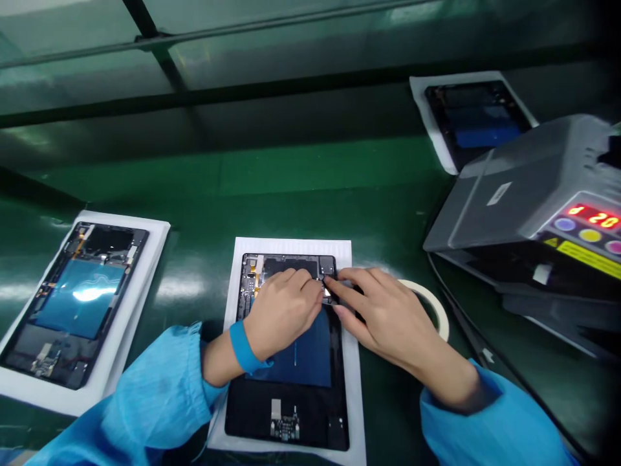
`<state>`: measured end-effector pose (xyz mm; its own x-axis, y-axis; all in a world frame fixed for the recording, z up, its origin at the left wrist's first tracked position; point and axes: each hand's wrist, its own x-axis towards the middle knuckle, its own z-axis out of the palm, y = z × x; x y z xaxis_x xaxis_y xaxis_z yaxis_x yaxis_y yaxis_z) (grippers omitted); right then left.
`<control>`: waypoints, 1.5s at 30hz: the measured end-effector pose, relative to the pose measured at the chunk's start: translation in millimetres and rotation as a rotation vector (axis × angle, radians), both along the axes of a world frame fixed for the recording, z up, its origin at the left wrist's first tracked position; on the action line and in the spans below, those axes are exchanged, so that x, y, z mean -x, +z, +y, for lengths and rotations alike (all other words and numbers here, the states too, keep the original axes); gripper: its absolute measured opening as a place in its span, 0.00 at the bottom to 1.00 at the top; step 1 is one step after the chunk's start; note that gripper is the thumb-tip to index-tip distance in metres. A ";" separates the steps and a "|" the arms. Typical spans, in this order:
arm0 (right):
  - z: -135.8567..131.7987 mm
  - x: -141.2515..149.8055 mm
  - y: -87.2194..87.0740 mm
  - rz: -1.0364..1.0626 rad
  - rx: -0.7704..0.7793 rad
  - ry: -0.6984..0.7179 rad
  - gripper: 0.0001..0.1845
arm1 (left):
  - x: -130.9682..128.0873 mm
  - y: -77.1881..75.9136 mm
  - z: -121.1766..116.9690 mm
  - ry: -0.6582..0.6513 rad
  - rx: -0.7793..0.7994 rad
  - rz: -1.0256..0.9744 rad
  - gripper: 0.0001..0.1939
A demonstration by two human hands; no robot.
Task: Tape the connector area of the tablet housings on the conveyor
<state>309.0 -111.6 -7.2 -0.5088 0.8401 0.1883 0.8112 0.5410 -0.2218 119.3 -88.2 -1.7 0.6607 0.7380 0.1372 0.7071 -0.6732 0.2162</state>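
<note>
An opened tablet (286,414) lies on a white foam sheet (358,414) in front of me, its blue battery (310,356) and circuit parts exposed. My left hand (286,307), with a blue band at the wrist, is over the tablet's upper part. Its fingers are closed in a pinch near the upper right corner; what they hold is hidden. Across from it, my right hand (383,317) reaches in from the right. Its index finger and thumb are stretched toward the same corner and sit apart, with the fingertips at the tablet's edge.
Another opened tablet (77,291) on white foam lies at left, and a third (485,120) at the far right. A grey tape dispenser-like machine (524,188) with a red display stands at right. A tape roll (436,307) and a black cable (514,369) lie beside my right hand.
</note>
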 end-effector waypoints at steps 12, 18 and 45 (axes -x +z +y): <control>-5.7 -0.8 -1.5 -0.074 -0.074 0.012 0.19 | -0.2 0.0 2.6 -0.013 0.021 -0.019 0.13; -8.2 -0.2 -1.3 -0.084 -0.104 0.036 0.18 | 0.8 -0.7 2.4 0.004 0.064 -0.032 0.11; -10.0 5.6 -2.5 -0.008 -0.031 -0.039 0.22 | 2.6 -3.6 6.6 0.029 0.051 -0.055 0.09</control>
